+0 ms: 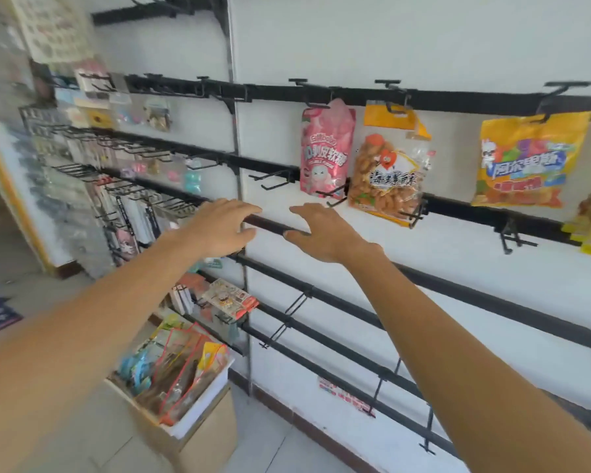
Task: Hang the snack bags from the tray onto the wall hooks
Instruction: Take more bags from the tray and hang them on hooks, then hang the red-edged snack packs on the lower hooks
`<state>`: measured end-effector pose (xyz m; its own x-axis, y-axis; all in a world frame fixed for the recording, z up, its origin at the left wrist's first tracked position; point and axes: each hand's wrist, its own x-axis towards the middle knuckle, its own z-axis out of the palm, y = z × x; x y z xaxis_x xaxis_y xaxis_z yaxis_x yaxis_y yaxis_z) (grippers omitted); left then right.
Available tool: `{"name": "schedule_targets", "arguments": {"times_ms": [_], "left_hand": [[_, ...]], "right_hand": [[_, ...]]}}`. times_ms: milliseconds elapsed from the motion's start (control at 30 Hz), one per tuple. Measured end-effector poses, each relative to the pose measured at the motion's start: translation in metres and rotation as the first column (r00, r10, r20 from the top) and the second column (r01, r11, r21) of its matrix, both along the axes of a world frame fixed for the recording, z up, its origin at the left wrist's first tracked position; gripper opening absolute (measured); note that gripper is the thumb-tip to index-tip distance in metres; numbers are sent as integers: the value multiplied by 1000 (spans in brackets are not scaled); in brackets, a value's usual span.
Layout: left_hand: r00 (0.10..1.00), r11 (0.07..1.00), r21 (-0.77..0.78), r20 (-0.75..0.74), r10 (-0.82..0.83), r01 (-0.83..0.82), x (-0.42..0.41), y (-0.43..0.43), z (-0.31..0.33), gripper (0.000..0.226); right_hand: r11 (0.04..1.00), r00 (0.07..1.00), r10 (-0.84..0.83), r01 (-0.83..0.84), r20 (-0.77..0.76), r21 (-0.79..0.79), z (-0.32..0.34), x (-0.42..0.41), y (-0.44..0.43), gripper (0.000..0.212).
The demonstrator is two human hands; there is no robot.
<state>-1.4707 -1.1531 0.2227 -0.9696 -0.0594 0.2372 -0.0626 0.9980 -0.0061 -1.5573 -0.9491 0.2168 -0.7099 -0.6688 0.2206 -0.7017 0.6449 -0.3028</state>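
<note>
1. At centre frame, your left hand [224, 227] and right hand [321, 232] hover empty, fingers spread.
2. Upper right, a pink snack bag [326, 155], a clear snack bag [388, 179] and a yellow snack bag [526, 158] hang on wall hooks [316, 105].
3. Lower left, red-edged bags [181, 367] stand in the tray [205, 407].

Both arms bare, stretched forward and converging. Left hand [222, 228] palm down, fingers loosely spread, slightly bent, empty. Right hand [325, 233] just beside it, not touching, palm down, fingers relaxed, thumb out toward the left, empty.
</note>
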Motion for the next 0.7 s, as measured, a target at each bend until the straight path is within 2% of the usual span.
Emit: {"name": "schedule_targets", "arguments": {"times_ms": [133,333,467,600,700], "left_hand": [[992,995,6,83,96,-97,23,-68,-25,56],[973,988,25,176,146,-153,41,-153,-70,56],[961,988,63,251,119,-138,51,-196,-115,54],[946,984,110,310,96,-136,55,-233,-162,53],[908,972,148,405,108,-181,50,-261,-198,57]], "right_hand": [[997,996,33,-38,84,62,-29,5,-69,66],[991,980,71,-91,187,103,-72,14,-164,68],[985,967,86,-119,238,124,-118,23,-223,88],[975,925,70,-142,374,169,-167,32,-263,62],[959,899,61,-174,434,225,-204,27,-290,67]]}}
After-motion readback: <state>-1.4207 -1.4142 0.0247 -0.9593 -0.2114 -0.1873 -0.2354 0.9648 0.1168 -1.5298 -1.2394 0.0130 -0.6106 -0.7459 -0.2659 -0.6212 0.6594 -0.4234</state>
